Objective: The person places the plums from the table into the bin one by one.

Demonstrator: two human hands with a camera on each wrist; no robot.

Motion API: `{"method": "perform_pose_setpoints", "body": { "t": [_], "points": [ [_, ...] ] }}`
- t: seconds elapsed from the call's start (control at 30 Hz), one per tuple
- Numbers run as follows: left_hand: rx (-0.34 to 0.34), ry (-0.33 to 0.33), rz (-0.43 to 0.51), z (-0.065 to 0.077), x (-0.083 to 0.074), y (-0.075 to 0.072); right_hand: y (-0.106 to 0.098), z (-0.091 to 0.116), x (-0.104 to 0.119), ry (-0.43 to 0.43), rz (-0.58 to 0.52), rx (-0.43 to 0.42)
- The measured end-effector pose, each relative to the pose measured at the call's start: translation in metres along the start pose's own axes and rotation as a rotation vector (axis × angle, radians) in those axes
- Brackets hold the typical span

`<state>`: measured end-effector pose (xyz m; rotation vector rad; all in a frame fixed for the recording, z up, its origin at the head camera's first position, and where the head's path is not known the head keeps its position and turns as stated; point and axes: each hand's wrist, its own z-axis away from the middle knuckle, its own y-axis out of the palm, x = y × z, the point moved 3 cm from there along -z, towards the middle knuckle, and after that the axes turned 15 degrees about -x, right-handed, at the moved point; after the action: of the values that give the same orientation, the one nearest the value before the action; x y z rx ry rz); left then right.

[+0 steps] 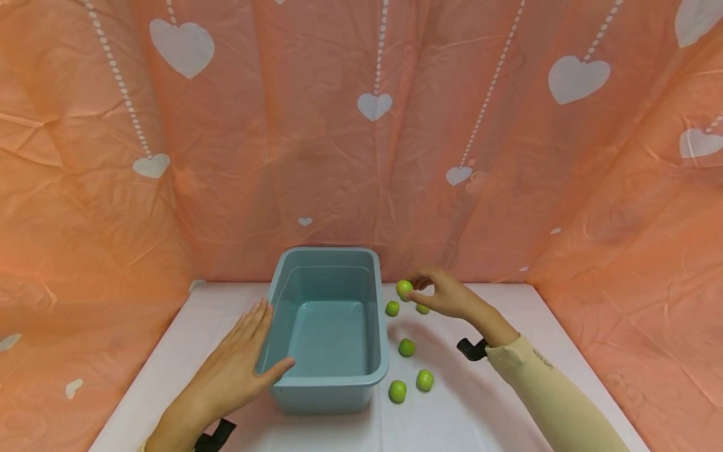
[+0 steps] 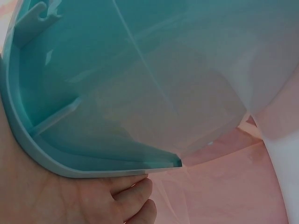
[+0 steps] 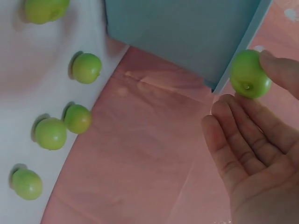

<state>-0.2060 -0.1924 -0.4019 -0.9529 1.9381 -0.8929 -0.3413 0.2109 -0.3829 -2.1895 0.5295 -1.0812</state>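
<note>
A deep blue-grey plastic tub (image 1: 330, 381) stands on the white table. My left hand (image 1: 237, 361) lies against its left near corner, fingers straight along the side and thumb over the rim. In the left wrist view the palm (image 2: 51, 198) meets the tub's curved rim (image 2: 44, 161). Right of the tub's far part, my right hand (image 1: 449, 295) pinches a small round green fruit (image 1: 403, 289) between thumb and fingertips, raised over the table. The right wrist view shows this fruit (image 3: 250, 74) smooth, with a dimpled end, beside the tub's rim.
Several more green fruits lie on the table right of the tub: one fruit (image 1: 392, 308) near its far side, another fruit (image 1: 407, 347) midway, one fruit (image 1: 398, 392) toward the front. An orange-pink curtain (image 1: 339, 157) with white hearts hangs behind and on both sides.
</note>
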Motion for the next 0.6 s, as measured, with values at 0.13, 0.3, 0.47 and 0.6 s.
{"method": "perform_pose_setpoints", "body": {
  "t": [0.13,0.3,0.47,0.6],
  "points": [
    [-0.004,0.002,0.002,0.0,0.0,0.0,0.001,-0.004,0.007,-0.014,-0.006,-0.012],
    [0.012,-0.02,0.011,0.0,0.001,0.001,0.003,-0.01,0.017,-0.019,-0.012,-0.005],
    [0.018,-0.027,0.003,0.0,0.002,0.002,0.006,-0.019,0.028,-0.049,-0.041,0.004],
    [0.003,-0.013,-0.005,0.0,0.001,0.001,0.01,-0.025,0.036,-0.088,-0.075,0.012]
  ]
}}
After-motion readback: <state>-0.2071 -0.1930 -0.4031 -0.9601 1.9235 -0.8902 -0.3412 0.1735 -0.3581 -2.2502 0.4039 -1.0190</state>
